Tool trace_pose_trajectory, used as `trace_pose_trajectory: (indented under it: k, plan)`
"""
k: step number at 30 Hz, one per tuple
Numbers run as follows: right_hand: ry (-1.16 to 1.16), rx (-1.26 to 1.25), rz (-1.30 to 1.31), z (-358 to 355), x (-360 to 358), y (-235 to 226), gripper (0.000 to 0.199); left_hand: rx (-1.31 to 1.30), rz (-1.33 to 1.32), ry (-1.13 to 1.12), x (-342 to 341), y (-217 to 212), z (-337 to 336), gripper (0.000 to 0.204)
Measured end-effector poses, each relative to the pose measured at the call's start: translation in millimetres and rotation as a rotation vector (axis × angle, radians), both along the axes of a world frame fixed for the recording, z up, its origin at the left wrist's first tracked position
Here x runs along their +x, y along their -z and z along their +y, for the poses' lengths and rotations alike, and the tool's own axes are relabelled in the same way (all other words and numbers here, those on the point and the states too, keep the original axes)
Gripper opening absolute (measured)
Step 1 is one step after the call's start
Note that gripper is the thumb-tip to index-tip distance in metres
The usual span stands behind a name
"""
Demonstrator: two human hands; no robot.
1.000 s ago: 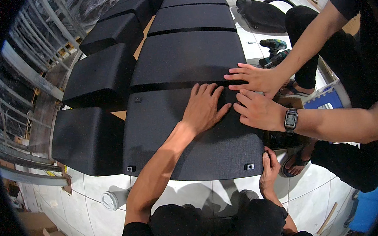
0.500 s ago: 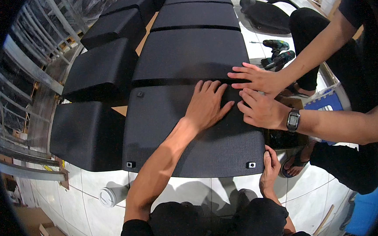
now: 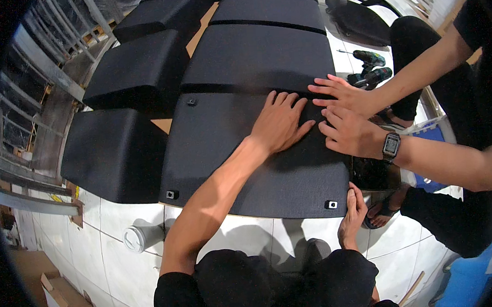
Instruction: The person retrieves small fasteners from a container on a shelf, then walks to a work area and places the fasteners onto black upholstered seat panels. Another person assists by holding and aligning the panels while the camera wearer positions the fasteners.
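The nearest black box (image 3: 247,176), with a textured top and small metal fittings near its corners, lies in front of me. My left hand (image 3: 281,122) rests flat on its top, fingers spread toward the far edge. At the near right corner, my right hand (image 3: 353,214) grips the box's side; part of its fingers is hidden. A co-worker's two hands touch the far right corner: one hand (image 3: 345,98) lies stretched over the edge, and the other hand (image 3: 350,130), its wrist wearing a watch (image 3: 391,145), bends its fingers beside it.
More black boxes (image 3: 256,53) stretch away in two rows. Two cordless drills (image 3: 369,59) lie on the tiled floor to the right, near an office chair (image 3: 356,14). A lidded white cup (image 3: 140,238) stands at the lower left, and metal railings (image 3: 39,54) rise at the left.
The whole view has shifted slightly, so the boxes sit higher and further right. My hands and the co-worker's keep about the same places on the box.
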State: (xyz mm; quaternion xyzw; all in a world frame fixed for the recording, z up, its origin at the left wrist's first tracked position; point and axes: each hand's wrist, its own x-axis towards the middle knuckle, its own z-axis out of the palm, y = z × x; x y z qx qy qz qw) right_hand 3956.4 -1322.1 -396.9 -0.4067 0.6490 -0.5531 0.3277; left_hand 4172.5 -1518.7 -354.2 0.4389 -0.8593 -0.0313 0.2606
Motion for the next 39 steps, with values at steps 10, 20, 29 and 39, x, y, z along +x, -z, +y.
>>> trace_pose_trajectory:
  k: [10, 20, 29, 39]
  plan:
    - [-0.072, -0.071, -0.135, -2, -17, 19, 0.038, -0.15, -0.092, -0.064, 14, -39, 46, 0.047]
    - [0.051, -0.05, -0.058, -1, -18, 23, 0.039, -0.133, 0.325, -0.337, 115, -27, 217, 0.025]
    - [0.019, -0.063, -0.033, -1, -9, 13, 0.044, -0.111, 0.602, -0.655, 118, 8, 278, 0.023]
    - [-0.017, -0.046, 0.023, 4, -28, 45, 0.047, -0.161, 0.621, -0.756, 122, 8, 276, 0.024]
